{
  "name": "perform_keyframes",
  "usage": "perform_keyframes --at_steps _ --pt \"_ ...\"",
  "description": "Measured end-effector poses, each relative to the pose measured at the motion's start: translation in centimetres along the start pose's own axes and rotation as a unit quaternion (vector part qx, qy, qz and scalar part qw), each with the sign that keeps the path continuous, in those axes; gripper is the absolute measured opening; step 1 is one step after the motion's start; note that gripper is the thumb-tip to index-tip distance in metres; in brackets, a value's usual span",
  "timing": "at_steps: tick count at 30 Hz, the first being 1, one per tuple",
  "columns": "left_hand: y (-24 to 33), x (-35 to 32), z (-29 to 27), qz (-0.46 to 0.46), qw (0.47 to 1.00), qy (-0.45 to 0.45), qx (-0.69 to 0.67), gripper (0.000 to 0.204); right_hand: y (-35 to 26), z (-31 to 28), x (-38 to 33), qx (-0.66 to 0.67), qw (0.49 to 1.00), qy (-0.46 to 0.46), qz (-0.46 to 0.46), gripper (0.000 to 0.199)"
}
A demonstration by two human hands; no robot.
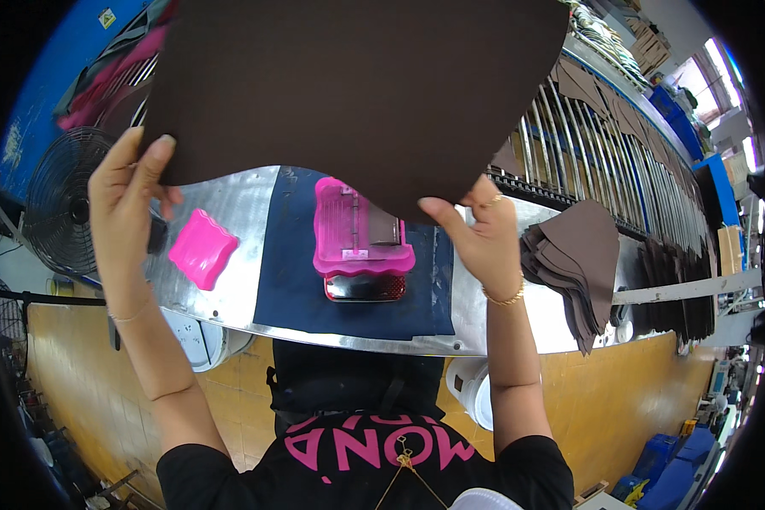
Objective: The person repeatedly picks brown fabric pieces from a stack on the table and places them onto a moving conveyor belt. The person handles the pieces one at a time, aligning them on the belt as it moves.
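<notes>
A large dark brown sheet point(348, 93), leather-like with a curved lower edge, is held up over the table and fills the upper middle of the view. My left hand point(132, 178) is closed on its lower left corner, thumb in front. At the lower right edge, my right hand point(482, 229) pinches the sheet, with some fingers hidden behind it. Below the sheet, partly covered by it, lies a pink scallop-edged tray point(331, 242) with a metal bar across it. A red and black glossy object point(365, 288) sits against the tray's near side.
A pink wavy-edged lid-like piece point(203, 249) lies left on the metal table point(246, 289). The tray rests on a dark mat point(293, 280). Stacked brown pieces point(582, 255) overhang the table's right side, near a roller rack point(586, 140). A black fan point(68, 200) stands left; white buckets point(470, 387) are below.
</notes>
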State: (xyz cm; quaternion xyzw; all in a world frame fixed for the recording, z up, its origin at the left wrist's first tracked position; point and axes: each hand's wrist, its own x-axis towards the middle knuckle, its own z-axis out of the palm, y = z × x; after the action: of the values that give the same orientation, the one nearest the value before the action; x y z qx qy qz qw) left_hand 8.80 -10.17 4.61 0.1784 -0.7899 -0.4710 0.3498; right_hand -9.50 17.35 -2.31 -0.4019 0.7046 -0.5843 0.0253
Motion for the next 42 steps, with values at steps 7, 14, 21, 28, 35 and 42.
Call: perform_keyframes --at_steps 7,14,21,28,35,42 --pt "0.3 -0.1 -4.1 0.007 0.999 0.015 0.037 0.022 1.3 3.7 1.1 -0.043 0.997 0.004 -0.061 0.017" --pt "-1.8 -1.2 -2.7 -0.067 0.997 -0.034 0.034 0.022 1.7 1.7 0.1 -0.173 0.98 -0.006 -0.098 0.013" --pt "-3.4 -2.0 2.8 -0.061 0.983 -0.149 0.084 0.009 4.5 -2.7 -3.6 -0.205 0.978 -0.006 -0.03 0.007" --pt "-2.3 -1.1 8.5 0.13 0.946 -0.216 0.205 0.008 7.4 -6.0 -9.7 -0.242 0.961 0.111 0.075 0.009" --pt "-0.3 -1.0 13.3 0.186 0.922 -0.296 0.166 0.009 5.2 -12.5 -11.7 -0.148 0.952 0.258 0.076 0.012" --pt "1.2 1.5 17.9 0.256 0.878 -0.391 0.101 0.024 -0.2 -17.8 -11.1 -0.231 0.916 0.324 0.046 0.017"
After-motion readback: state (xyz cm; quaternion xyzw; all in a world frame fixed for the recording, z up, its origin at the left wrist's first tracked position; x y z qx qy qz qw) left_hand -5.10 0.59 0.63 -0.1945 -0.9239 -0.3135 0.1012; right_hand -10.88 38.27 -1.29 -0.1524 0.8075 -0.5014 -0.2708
